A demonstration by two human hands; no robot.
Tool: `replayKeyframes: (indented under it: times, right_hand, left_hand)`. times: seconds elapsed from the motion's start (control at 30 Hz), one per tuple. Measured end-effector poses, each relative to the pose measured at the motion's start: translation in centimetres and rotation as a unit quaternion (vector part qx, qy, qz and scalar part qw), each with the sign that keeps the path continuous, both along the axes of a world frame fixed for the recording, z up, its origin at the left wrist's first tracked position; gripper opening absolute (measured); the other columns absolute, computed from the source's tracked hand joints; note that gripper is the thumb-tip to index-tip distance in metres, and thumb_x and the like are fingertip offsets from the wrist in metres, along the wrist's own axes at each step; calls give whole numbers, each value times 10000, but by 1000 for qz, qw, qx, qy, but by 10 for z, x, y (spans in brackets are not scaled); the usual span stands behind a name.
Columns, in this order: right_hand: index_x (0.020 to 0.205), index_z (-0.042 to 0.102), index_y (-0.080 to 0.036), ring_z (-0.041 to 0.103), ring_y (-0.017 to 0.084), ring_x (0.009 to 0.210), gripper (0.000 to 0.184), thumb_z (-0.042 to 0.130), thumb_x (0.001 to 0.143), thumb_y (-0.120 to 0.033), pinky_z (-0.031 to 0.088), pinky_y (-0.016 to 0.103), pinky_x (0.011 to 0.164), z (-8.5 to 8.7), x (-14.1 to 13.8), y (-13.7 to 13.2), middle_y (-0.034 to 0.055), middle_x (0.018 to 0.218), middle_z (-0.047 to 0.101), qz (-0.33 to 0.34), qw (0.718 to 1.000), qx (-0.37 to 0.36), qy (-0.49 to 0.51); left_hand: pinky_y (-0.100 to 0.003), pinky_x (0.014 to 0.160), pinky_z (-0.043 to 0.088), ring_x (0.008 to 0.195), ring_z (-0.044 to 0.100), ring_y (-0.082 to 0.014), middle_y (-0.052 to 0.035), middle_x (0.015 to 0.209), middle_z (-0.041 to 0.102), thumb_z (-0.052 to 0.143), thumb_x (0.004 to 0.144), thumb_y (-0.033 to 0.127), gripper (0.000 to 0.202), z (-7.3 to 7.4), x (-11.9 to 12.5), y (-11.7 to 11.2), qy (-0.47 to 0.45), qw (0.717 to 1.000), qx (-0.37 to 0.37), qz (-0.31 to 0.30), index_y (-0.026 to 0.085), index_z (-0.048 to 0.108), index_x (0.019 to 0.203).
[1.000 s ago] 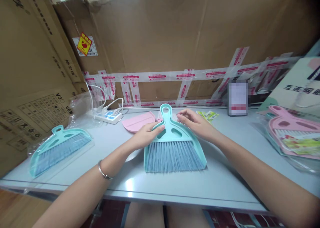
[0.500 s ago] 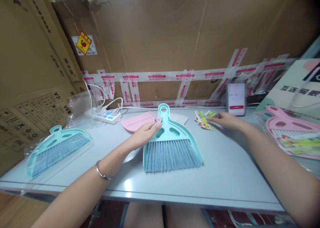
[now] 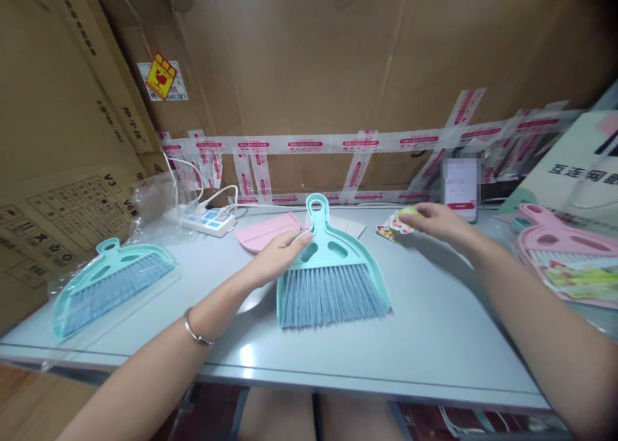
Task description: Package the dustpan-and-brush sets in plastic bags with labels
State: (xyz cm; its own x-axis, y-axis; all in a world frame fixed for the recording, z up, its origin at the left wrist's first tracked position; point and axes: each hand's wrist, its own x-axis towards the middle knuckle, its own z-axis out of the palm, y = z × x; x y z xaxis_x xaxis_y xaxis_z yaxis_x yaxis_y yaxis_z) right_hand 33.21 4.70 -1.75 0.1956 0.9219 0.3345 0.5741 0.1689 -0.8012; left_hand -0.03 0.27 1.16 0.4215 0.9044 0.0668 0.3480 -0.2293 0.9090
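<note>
My left hand (image 3: 280,255) grips the left side of a mint-green dustpan (image 3: 381,280) with a matching brush (image 3: 333,296) nested in it, grey-blue bristles toward me. Its thumb lies on the front near the handle; the other fingers are hidden behind. At the back right of the table, my right hand (image 3: 437,221) pinches a green and yellow printed card (image 3: 407,217), lifted at a tilt. Another printed card (image 3: 386,232) lies under it on the table. Behind the green set rest a pink dustpan (image 3: 268,230) and a partly hidden white-bristled brush (image 3: 350,226).
A second mint-green brush set (image 3: 113,286) in clear plastic lies at the left. A pink set (image 3: 555,238) with a card is at the right, near a phone (image 3: 459,187) propped upright. A power strip (image 3: 210,222) sits before large cardboard boxes (image 3: 299,61).
My right hand has picked a card up off the table and tilted it. My left hand stays on the green dustpan set, which has hardly moved.
</note>
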Motion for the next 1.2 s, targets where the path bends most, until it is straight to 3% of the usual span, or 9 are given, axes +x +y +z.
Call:
replayKeyframes:
  times: [0.17, 0.27, 0.4, 0.6, 0.7, 0.8, 0.97, 1.03, 1.2]
  right_hand:
    - [813, 565, -227, 560, 150, 628, 316, 505, 776, -535, 419, 272, 495, 37, -70, -35, 49, 810, 635, 24, 981, 68, 180]
    - [778, 556, -225, 553, 138, 561, 245, 625, 714, -451, 399, 251, 422, 43, -124, -69, 18, 720, 619, 103, 932, 65, 343]
    - [852, 483, -219, 541, 124, 412, 351, 672, 690, -465, 451, 260, 390, 33, -167, -91, -36, 578, 598, 178, 913, -29, 365]
    - [825, 309, -236, 610, 149, 429, 537, 713, 622, -527, 471, 222, 379, 14, -176, -77, -66, 549, 612, 148, 895, -90, 412]
    - [796, 299, -234, 617, 153, 436, 554, 720, 601, -537, 479, 220, 392, 17, -175, -77, -60, 533, 616, 166, 896, -138, 387]
    - [762, 345, -218, 635, 153, 479, 528, 723, 596, -546, 497, 223, 442, 25, -168, -82, -33, 547, 633, 207, 902, -180, 334]
    - [633, 389, -191, 398, 35, 317, 465, 675, 672, -557, 261, 139, 316, 30, -147, -79, -91, 388, 444, 137, 941, -76, 300]
    - [684, 455, -196, 477, 55, 418, 410, 695, 670, -528, 316, 142, 355, 27, -145, -75, -73, 480, 512, 105, 930, -68, 346]
    - [1016, 597, -228, 653, 176, 799, 354, 670, 735, -430, 528, 264, 627, 20, -153, -73, 26, 950, 692, 172, 872, -170, 425]
  left_hand:
    - [-314, 894, 415, 1018, 556, -205, -53, 1018, 645, 464, 851, 471, 349, 1, -1, 6, -128, 981, -45, 139, 174, 612, 957]
    - [-292, 777, 483, 974, 591, -204, -68, 1064, 643, 482, 850, 471, 366, 2, 2, 8, -201, 955, -83, 200, 189, 567, 1066]
    - [-276, 500, 479, 715, 631, -203, -85, 986, 653, 555, 782, 536, 525, -2, 11, 3, -235, 943, -117, 205, 217, 467, 1189]
    - [-275, 575, 507, 799, 636, -198, -89, 1080, 625, 679, 696, 483, 603, -13, 25, -11, -284, 937, -67, 191, 211, 435, 1176]
    - [-319, 749, 521, 940, 621, -220, -103, 1120, 613, 753, 642, 318, 642, -16, 27, -13, -316, 931, -25, 182, 182, 427, 1179]
    - [-343, 771, 521, 909, 631, -223, -94, 1040, 639, 763, 621, 246, 585, -16, 25, -11, -318, 930, -17, 184, 158, 465, 1116]
    - [-351, 731, 544, 861, 654, -222, -69, 1005, 659, 747, 653, 266, 496, -9, 18, -8, -341, 927, -31, 152, 193, 497, 1075]
    - [-364, 760, 541, 895, 651, -232, -76, 1037, 657, 749, 653, 265, 491, -6, 16, -9, -346, 928, -33, 131, 200, 509, 1076]
    - [-395, 860, 503, 991, 618, -248, -119, 1137, 623, 786, 596, 212, 593, -8, 24, -17, -331, 936, -47, 107, 176, 488, 1107]
